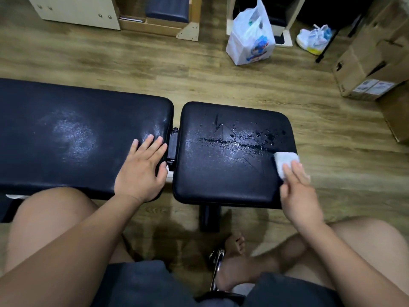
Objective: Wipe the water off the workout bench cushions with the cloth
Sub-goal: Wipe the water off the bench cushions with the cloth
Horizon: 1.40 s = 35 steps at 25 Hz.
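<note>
Right hand (297, 191) – grip pressing folded white cloth (285, 162) flat, centre-right, to blot | left hand (141, 169) – grip spread, bracing long black padded cushion (66, 134) | short black cushion (232, 151) wet.

Two black padded vinyl cushions: a long back cushion (77, 138) and a shorter square seat cushion (232, 156). One small white folded cloth (285, 161). Two bare hands: the left hand (141, 171) and the right hand (298, 193). One white plastic shopping bag (250, 38) on the floor. One white sneaker (314, 39). Two brown cardboard boxes: a large one (374, 54) and another (398, 114) at the right edge. One bare foot (234, 262).
</note>
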{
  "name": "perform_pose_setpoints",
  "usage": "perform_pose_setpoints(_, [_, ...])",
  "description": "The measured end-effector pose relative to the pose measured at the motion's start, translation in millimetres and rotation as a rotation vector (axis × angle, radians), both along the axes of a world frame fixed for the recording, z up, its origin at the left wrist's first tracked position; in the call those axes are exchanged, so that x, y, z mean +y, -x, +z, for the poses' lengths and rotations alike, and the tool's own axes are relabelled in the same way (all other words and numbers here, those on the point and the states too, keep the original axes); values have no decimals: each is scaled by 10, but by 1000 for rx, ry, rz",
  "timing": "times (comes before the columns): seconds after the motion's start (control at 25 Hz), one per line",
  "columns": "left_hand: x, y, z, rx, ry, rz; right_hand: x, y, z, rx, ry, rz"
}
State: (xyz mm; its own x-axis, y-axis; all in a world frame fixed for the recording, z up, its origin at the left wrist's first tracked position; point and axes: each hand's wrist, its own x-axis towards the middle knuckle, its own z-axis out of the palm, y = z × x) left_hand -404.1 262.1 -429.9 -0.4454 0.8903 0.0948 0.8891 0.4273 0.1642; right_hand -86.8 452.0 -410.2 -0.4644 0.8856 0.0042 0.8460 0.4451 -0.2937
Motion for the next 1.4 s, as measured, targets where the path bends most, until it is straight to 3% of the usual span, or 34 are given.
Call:
perform_pose_setpoints(0.12, [1, -12, 13, 5, 8, 4, 105, 76, 81, 47, 28, -279])
perform_pose_setpoints(0.28, [12, -31, 14, 24, 27, 14, 168, 383, 10, 29, -10, -281])
perform_pose_setpoints(0.48, [7, -29, 17, 21, 22, 12, -183, 1109, 63, -126, 46, 68])
perform_pose_setpoints(0.64, [3, -33, 37, 3, -4, 1, -744, 2016, 21, -203, 16, 523])
perform_pose_setpoints(0.76, [-6, -22, 58, -15, -16, -9, -643, 1930, -20, -217, 47, 727])
perform_pose_setpoints(0.88, [3, -34, 50, -8, 2, 6, -172, 1114, -62, -129, 16, 524])
perform_pose_setpoints(1.0, [1, -34, 25, 4, -3, 8, 369, 214, 18, -68, -32, 135])
perform_pose_setpoints(1.12, [-8, -33, 15, 3, -17, -1, 618, 113, 121, -91, 75, -234])
perform_pose_setpoints(1.4, [2, -38, 8, 25, -22, -7, 467, 626, 36, -36, -13, -279])
